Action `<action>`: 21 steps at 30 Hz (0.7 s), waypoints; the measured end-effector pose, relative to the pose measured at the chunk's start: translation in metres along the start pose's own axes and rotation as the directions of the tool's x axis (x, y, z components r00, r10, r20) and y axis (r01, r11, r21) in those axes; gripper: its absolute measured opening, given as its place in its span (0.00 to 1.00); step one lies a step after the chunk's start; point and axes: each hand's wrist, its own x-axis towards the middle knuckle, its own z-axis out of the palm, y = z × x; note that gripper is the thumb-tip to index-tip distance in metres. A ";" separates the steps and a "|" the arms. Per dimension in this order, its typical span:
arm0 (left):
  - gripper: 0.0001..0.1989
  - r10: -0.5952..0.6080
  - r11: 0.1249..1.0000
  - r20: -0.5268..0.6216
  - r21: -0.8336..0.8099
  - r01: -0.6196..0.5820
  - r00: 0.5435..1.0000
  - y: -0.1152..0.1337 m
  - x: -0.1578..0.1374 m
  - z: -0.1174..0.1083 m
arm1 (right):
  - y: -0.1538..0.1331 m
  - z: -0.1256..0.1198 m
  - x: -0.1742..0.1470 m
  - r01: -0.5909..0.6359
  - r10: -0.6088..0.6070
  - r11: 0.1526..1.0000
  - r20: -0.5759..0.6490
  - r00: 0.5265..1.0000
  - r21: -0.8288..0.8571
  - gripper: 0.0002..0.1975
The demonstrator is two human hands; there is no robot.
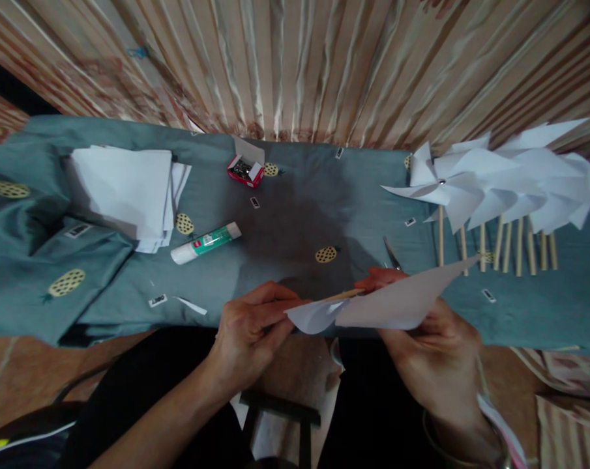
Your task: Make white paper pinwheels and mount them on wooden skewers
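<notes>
Both hands hold a white paper pinwheel point(397, 306) just above the table's front edge. My left hand point(250, 329) pinches the left end, with its fingers closed where a thin wooden stick point(342, 295) runs along the paper. My right hand point(434, 355) is closed around the pinwheel from behind and below; the paper hides part of its fingers. Beyond that hand lie scissors point(392, 254), partly covered by the paper. To the right rests an overlapping row of finished pinwheels point(504, 179) on sticks, the front one showing a metal pin at its centre.
A stack of white paper point(123, 189) lies at the left of the cloth-covered table point(295, 228). Near it is a green and white glue stick point(206, 243). An open red box of small metal pins point(246, 169) stands at the back. A paper scrap point(191, 305) lies near the front edge.
</notes>
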 end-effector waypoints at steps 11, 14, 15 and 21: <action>0.13 0.025 1.000 -0.006 0.017 -0.025 1.000 -0.006 -0.006 -0.001 | 0.000 0.008 0.005 -0.046 0.044 0.995 0.030 0.999 0.093 0.12; 0.13 0.036 0.999 -0.024 0.006 -0.036 0.999 -0.007 -0.008 0.000 | -0.002 0.008 0.005 -0.053 0.050 0.995 0.038 0.998 0.080 0.12; 0.13 0.042 0.999 -0.035 -0.005 -0.043 0.998 -0.007 -0.008 0.000 | -0.002 0.008 0.005 -0.054 0.050 0.995 0.040 0.998 0.080 0.12; 0.13 0.076 0.996 -0.081 -0.036 -0.079 0.994 -0.006 -0.008 0.001 | -0.008 0.005 0.005 -0.084 0.079 0.992 0.059 0.995 0.091 0.14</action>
